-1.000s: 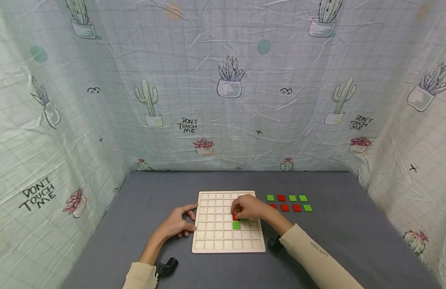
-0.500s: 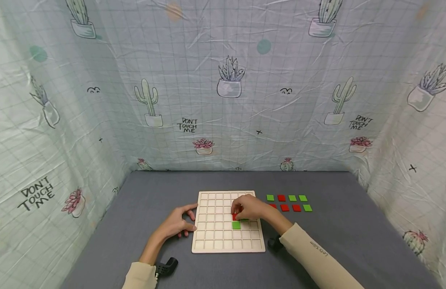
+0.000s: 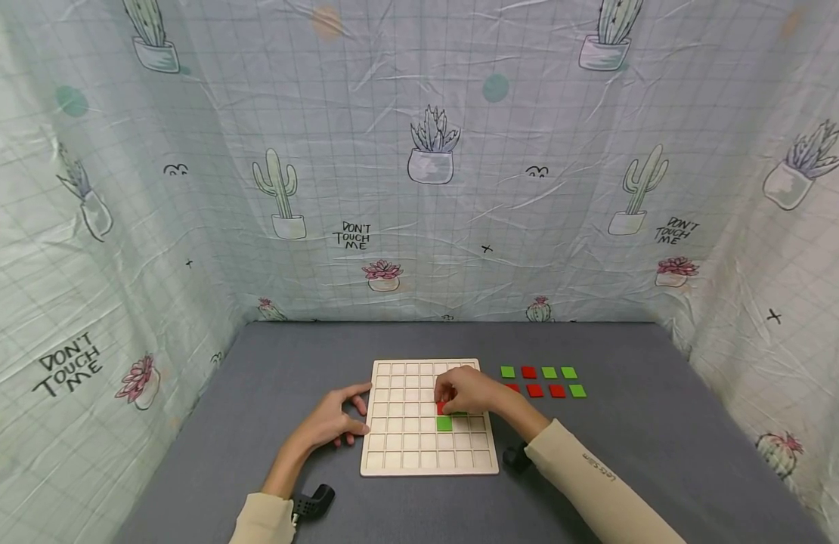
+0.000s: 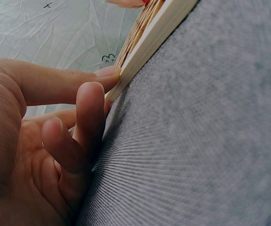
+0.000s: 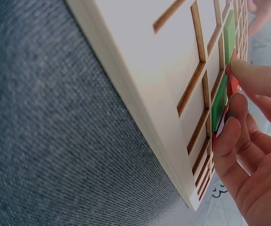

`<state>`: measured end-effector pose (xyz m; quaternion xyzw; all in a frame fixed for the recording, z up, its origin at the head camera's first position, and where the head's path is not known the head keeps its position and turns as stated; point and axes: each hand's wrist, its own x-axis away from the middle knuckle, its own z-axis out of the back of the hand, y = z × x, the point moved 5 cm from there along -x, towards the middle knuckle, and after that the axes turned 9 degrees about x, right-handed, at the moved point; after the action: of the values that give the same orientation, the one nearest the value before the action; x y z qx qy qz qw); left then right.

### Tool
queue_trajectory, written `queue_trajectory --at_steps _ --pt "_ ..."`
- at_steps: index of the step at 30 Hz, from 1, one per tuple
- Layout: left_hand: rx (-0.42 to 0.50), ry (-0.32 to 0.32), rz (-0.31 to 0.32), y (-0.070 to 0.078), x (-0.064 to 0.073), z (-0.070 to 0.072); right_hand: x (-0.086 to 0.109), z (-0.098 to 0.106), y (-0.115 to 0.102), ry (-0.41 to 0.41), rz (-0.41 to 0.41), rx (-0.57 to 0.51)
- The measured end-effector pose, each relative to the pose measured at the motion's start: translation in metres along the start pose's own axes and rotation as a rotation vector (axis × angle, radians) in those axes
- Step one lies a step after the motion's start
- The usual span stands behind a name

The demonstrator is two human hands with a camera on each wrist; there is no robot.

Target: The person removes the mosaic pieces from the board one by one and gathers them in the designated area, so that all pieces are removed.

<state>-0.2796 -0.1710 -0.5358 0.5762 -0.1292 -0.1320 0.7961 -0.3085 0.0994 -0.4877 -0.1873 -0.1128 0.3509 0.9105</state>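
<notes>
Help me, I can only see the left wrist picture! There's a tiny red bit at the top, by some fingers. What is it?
Observer: The head view shows a flat red tile under the fingertips of the person's right hand.

Operator: Is any other colour on the board?

Observer: Yes, a flat green square tile lies in the pale wooden grid board, just on the person's side of the red tile.

Operator: Are there more tiles somewhere?

Observer: Yes, loose red and green square tiles lie in two rows on the grey table, to the right of the board.
</notes>
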Motion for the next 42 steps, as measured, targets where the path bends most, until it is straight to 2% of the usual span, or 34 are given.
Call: queue_trajectory --at_steps 12,21,42 --pt "-0.006 -0.004 0.005 0.001 0.000 -0.001 0.003 0.003 -0.006 -0.009 0.022 0.035" --pt "-0.006 -0.009 0.002 0.001 0.000 -0.001 0.006 0.004 -0.005 -0.020 0.051 0.013" --pt "-0.011 -0.003 0.005 0.001 0.002 0.000 0.014 0.011 -0.003 0.059 0.102 0.035"
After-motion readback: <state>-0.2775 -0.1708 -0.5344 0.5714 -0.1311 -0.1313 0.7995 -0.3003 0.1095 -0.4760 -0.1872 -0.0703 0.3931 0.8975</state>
